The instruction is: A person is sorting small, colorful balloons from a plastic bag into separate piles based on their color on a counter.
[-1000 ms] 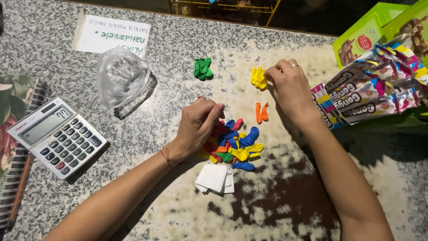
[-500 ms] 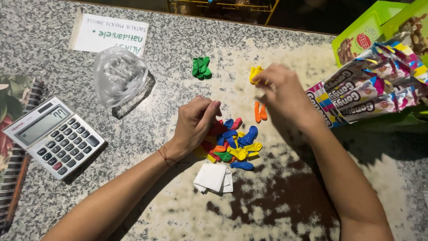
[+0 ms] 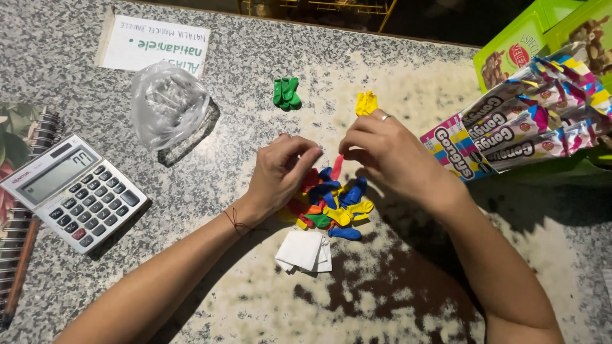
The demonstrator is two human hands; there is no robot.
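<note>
speckled granite counter, lit warm in the middle. a heap of uninflated balloons lies between the two hands: blue, yellow, red, orange, green, all tangled on each other.

left hand rests on the left edge of the heap, fingers curled together over the red and orange ones; whether they pinch one or only press on them cannot be told, the tips are hidden. right hand sits at the upper right of the heap, ring on one finger, fingers drawn together near a red balloon that stands up between the hands. looks pinched by its upper end, but the contact is covered by the knuckles.

sorted off already, well apart from the heap: a small green cluster and a yellow cluster further up the counter.

handling, as a judgement: these are very light, limp, slightly tacky rubber; they cling to each other and drag neighbours along. best taken by the rolled neck or the narrow stem with two fingertips, one at a time. not fragile, but easy to scatter.

around: folded white paper slips just below the heap, crumpled clear plastic bag, calculator, spiral notebook, printed card, striped snack packets to the right.
</note>
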